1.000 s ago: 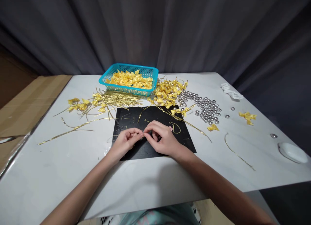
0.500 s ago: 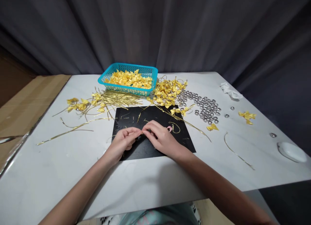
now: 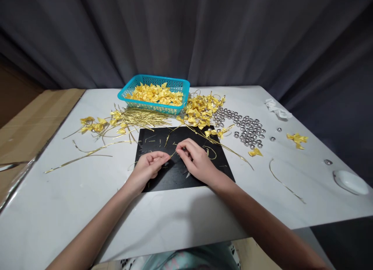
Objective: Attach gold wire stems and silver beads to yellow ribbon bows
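Over the black mat [image 3: 163, 180], my left hand [image 3: 150, 169] pinches one end of a short gold cord [image 3: 173, 154] between thumb and forefinger. The cord runs up to the fingertips of my right hand [image 3: 196, 161], which pinches its other end. A small gap separates the two hands. Thin gold snippets are scattered on the mat around them. A pointed pale tip [image 3: 188, 175] shows below my right hand; the rest of it is hidden. A looped gold cord [image 3: 214, 151] lies just right of that hand.
Behind the mat stands a blue basket [image 3: 124, 97] of yellow ribbon bows. Beside it are a bundle of gold cords [image 3: 142, 117], a heap of yellow bows [image 3: 201, 108] and many silver beads [image 3: 249, 130]. A white oval object [image 3: 351, 181] lies at the right edge, near a crumpled tissue [image 3: 276, 108].
My right hand has moved up and to the right, away from my left. A short stretch of gold cord now shows between the fingertips. My left hand has barely moved.
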Tool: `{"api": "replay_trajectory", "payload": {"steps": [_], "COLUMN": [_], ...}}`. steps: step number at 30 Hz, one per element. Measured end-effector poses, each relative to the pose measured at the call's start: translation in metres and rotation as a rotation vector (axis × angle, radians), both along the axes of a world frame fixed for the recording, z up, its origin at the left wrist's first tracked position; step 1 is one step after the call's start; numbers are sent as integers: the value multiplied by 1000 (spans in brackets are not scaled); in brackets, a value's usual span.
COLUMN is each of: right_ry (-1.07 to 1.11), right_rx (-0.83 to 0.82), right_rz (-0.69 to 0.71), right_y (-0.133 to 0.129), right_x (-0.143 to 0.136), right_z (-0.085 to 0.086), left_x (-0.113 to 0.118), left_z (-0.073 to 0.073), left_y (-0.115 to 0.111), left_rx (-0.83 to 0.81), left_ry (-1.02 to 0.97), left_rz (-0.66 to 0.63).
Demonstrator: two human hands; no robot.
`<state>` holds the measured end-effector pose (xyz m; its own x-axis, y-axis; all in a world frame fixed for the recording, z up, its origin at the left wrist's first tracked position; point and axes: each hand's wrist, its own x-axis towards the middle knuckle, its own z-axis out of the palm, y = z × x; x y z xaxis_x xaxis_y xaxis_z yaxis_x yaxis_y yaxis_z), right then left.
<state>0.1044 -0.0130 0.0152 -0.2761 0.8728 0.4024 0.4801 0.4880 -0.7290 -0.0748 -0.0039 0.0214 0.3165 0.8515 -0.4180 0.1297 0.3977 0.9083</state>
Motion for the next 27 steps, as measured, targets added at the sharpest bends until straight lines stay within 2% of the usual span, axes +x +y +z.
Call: {"api": "replay_trajectory", "payload": {"steps": [7,14,21,27], "right_ry": [-100,-170,-213,-217], "right_rx": [-43,-76,-84,-98], "right_rz": [-29,-44,155,179], "right_y": [3,6,2,8], "right_x": [2,9,6,11], "right_z": [-2,-2,2,0], "left_x": [6,3,3,1], "left_z": [7,-2,-3,-5], "left_y": [-1,1,0,2], "left_rx": [83,161,205,265], "left_ry": [99,153,169,215], "left_rz": [-37,-53,-86,-136]}}
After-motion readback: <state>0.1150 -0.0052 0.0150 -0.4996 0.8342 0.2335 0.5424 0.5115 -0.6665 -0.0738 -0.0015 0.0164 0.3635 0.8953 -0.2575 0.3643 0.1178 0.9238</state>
